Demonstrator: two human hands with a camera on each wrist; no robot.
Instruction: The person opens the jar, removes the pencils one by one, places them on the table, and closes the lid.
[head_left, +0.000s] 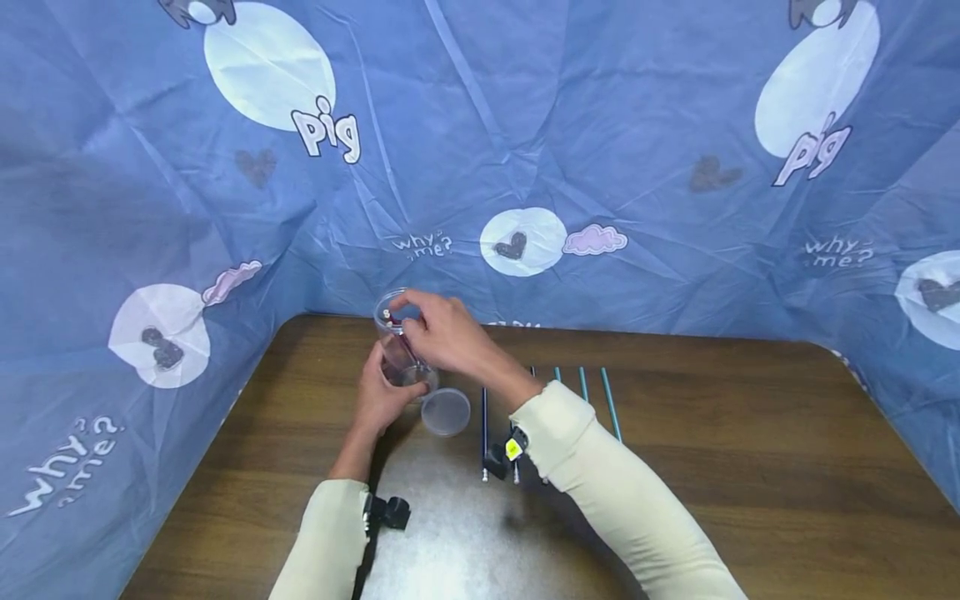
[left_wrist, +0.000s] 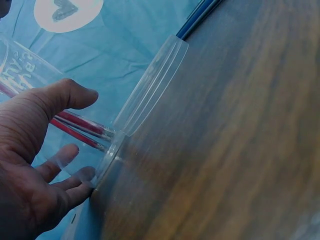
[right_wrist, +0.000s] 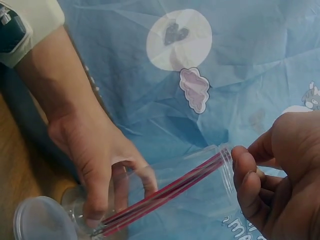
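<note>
A clear plastic jar leans over the table, its mouth toward the back. My left hand holds it near its base, thumb on one side and fingers on the other. Inside lie red pencils, their silver ends at the jar's bottom and their pale ends at the mouth. My right hand is over the mouth with bent fingers, fingertips right at the rim by the pencil ends; I cannot tell whether they pinch a pencil. A round clear lid lies beside the jar.
Right of the lid, a dark blue pencil and several others, including a teal pencil, lie in a row on the wooden table. My right forearm covers part of the row. A blue printed cloth hangs behind the table.
</note>
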